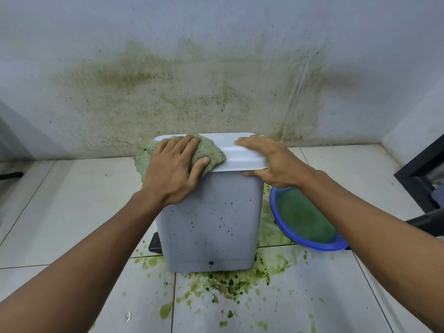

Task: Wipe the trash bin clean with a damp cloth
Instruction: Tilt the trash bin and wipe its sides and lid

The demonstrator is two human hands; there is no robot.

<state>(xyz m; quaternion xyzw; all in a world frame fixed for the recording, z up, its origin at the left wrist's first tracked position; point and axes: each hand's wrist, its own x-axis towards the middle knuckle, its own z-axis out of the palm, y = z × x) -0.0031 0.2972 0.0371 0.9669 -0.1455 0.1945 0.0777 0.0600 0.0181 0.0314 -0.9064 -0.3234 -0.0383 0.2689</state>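
A grey-white pedal trash bin (211, 219) stands on the tiled floor in front of me, its front speckled with dark green spots. Its white lid (242, 150) is closed. A green-stained cloth (211, 152) lies over the lid's left side and hangs down past the corner. My left hand (175, 167) presses flat on the cloth, fingers spread, thumb on the lid's front edge. My right hand (269, 159) grips the lid's right front corner, fingers on top and thumb underneath.
A blue basin (305, 219) of green water sits on the floor right of the bin. Green slime puddles (230, 282) spread around the bin's base. The stained wall (192, 92) is right behind. A black frame (422, 174) stands at far right, a black pedal (155, 243) at the bin's left.
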